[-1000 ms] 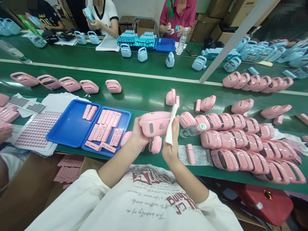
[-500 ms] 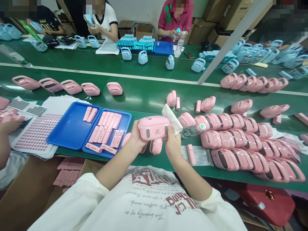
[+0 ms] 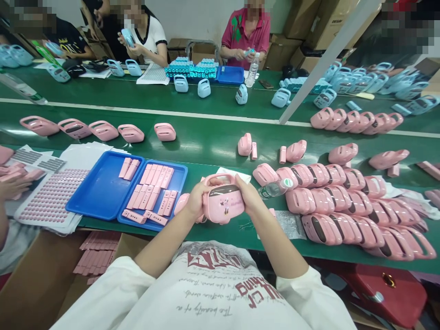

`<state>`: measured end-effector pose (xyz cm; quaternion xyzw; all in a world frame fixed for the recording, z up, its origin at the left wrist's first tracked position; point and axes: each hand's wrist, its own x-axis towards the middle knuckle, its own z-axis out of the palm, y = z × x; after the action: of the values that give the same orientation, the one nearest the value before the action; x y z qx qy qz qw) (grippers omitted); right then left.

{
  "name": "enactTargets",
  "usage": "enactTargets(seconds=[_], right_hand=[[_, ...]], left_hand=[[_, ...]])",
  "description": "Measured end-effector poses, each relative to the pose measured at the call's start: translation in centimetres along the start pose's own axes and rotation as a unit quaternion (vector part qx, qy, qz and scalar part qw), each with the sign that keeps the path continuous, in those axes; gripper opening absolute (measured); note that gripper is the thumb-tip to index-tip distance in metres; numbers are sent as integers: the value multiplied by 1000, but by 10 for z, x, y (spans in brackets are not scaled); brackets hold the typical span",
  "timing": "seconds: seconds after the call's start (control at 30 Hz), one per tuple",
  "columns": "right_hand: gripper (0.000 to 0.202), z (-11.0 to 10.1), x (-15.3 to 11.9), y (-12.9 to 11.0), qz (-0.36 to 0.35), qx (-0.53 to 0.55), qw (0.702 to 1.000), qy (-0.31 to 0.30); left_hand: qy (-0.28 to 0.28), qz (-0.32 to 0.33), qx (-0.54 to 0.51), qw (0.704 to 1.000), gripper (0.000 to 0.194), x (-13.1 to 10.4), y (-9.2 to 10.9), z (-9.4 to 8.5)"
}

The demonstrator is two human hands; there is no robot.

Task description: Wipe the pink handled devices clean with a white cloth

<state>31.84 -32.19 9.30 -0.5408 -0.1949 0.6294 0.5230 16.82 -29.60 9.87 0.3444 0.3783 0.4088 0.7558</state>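
Between my hands is a pink portable speaker (image 3: 225,206) with a loop handle, a dark strip and a small cartoon print, its front tilted up toward me. My left hand (image 3: 196,198) is closed around its left side. My right hand (image 3: 248,196) grips its right edge. A white cloth (image 3: 237,174) shows just beyond the speaker, by my right fingers; whether they hold it I cannot tell. Other pink speakers lie partly hidden beneath and left of the held one, including one (image 3: 181,204) by my left hand.
Blue trays (image 3: 99,185) with pink stick-shaped pieces (image 3: 147,195) lie left, near a sticker sheet (image 3: 51,195). Rows of pink speakers (image 3: 323,229) and a plastic bottle (image 3: 271,189) stand right. A co-worker's hand (image 3: 15,185) is at far left. People sit across the green table (image 3: 206,121).
The speaker has been turned from its underside to its printed front, handle up. My right hand has shifted to its upper right edge. The white cloth now lies lower, behind the speaker.
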Motion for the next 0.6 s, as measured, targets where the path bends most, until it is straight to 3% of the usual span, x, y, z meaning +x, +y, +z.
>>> enactTargets(seconds=[0.13,0.27,0.37,0.53,0.6], right_hand=[[62,3,17,0,-41,-62,997,-22],[67,6,34,7,-125,-140,982,-34],[69,9,35,23,-238,-221,943,-75],[58,10,39,60,-384,-354,841,-139],[58,8,49,68,-388,-351,843,-123]], left_hand=[[-10,117,203,972,15,-1,-9,-2],[29,160,255,953,20,3,-17,-5],[93,177,268,942,21,11,-19,-11],[187,184,281,923,27,31,-22,-30],[191,176,271,927,30,38,-24,-34]])
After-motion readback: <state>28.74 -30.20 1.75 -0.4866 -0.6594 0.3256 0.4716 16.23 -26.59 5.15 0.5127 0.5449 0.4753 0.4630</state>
